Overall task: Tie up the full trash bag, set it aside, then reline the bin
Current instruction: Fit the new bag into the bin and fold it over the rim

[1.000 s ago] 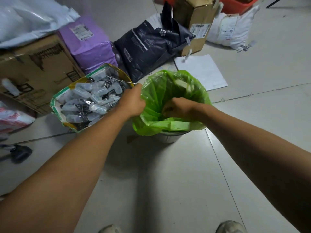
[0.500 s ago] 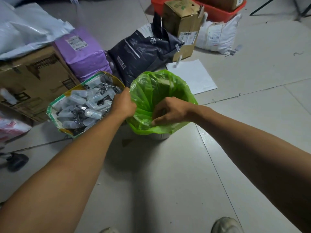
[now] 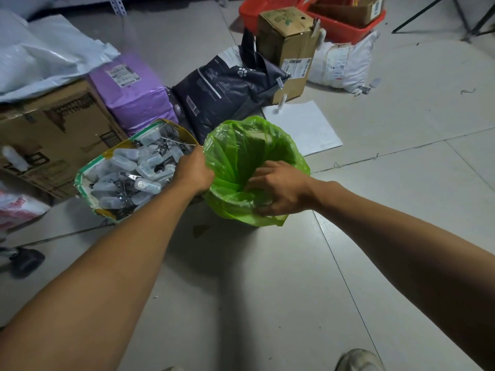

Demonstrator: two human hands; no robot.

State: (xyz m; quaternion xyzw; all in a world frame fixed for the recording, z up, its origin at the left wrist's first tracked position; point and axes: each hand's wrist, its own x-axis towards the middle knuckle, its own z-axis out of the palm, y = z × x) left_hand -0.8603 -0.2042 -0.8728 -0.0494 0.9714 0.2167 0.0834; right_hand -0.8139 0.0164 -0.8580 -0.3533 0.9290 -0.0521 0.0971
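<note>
A green trash bag (image 3: 241,145) lines a small bin on the tiled floor; the bag's mouth stands open and its edge is folded down over the rim, hiding the bin. My left hand (image 3: 195,170) grips the bag's left edge at the rim. My right hand (image 3: 278,188) grips the near edge, with its fingers curled over the plastic into the opening. The inside of the bag is dark and I cannot make out its contents.
An open box of small plastic vials and clips (image 3: 128,167) touches the bin's left side. Behind stand a purple parcel (image 3: 131,95), a dark bag (image 3: 225,87), cardboard boxes (image 3: 289,46), a white sheet (image 3: 302,127) and red baskets (image 3: 345,25). My shoe (image 3: 359,360) is at the bottom edge.
The bag's folded edge has been pulled further down over the rim, hiding the white bin. My right hand moved along the near edge; the view tilted up.
</note>
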